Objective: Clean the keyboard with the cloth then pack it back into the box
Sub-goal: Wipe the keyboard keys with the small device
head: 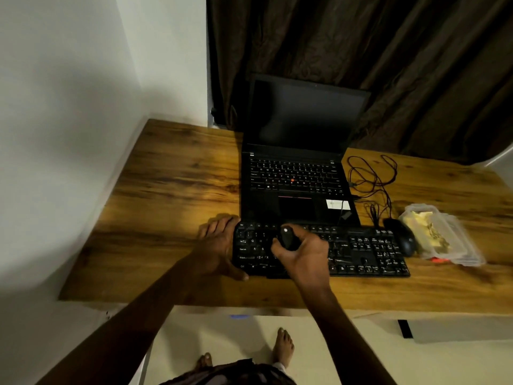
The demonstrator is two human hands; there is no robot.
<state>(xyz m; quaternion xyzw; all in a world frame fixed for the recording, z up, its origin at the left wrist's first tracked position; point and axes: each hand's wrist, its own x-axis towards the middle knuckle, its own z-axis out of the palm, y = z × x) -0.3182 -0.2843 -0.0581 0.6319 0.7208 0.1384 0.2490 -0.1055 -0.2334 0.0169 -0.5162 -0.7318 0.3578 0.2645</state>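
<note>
Head view: the wooden desk carries an open black laptop, and just in front of it lies the black keyboard, flat, near the front edge. At its right end are a clear plastic packet, a black mouse and a thin loose cable. My left hand rests against the keyboard's left end with fingers nearly straight. My right hand curls around a small dark object over the keys; I cannot tell what it is.
</note>
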